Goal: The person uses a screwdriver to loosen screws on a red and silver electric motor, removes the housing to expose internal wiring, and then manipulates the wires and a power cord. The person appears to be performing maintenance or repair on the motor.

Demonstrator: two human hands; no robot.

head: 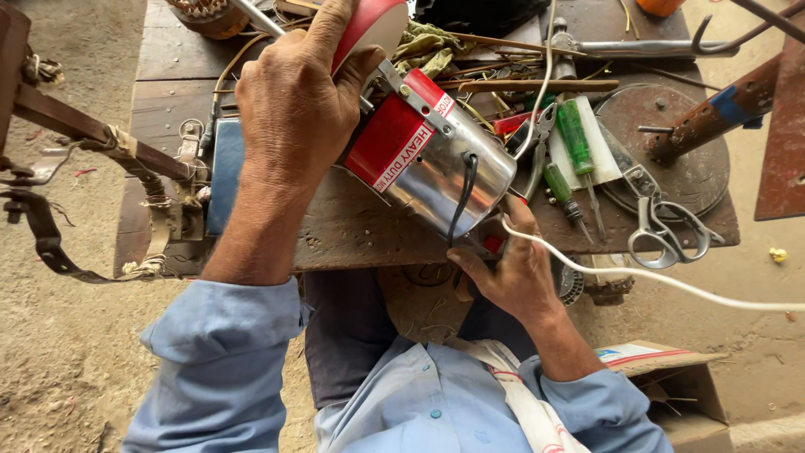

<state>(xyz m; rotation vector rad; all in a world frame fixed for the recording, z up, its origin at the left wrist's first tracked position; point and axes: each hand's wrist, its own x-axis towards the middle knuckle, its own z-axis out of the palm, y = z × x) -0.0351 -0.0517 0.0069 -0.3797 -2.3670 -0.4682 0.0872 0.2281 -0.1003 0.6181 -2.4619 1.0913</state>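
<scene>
Nearest the camera, at six o'clock, the blue shirt sleeves and a striped cloth point(524, 403) over the lap fill the lower frame, with an open cardboard box point(671, 386) on the ground at four o'clock. Just above, the right hand point(507, 268) cups the lower end of the motor housing point(436, 164), a cylinder of bright metal with a red band, its fingers curled closed under the rim where a black lead point(463, 189) leaves the casing. A white cable point(654, 275) runs from beside this hand toward three o'clock. The left hand point(293, 101) wraps firmly over the red-capped upper end at eleven o'clock, so the housing is held tilted between both hands, above the near edge of the wooden bench point(352, 226). The casing appears closed and its band clamp seated; judged from this, assembly looks well advanced, though the lead remains loose and no tool is in hand. Beyond, at two o'clock, two green-handled screwdrivers point(574, 138), pliers point(537, 147) and scissors point(662, 222) lie on the bench beside a round metal plate point(688, 168). Farthest off, at twelve o'clock, rags, sticks and wire are heaped together
</scene>
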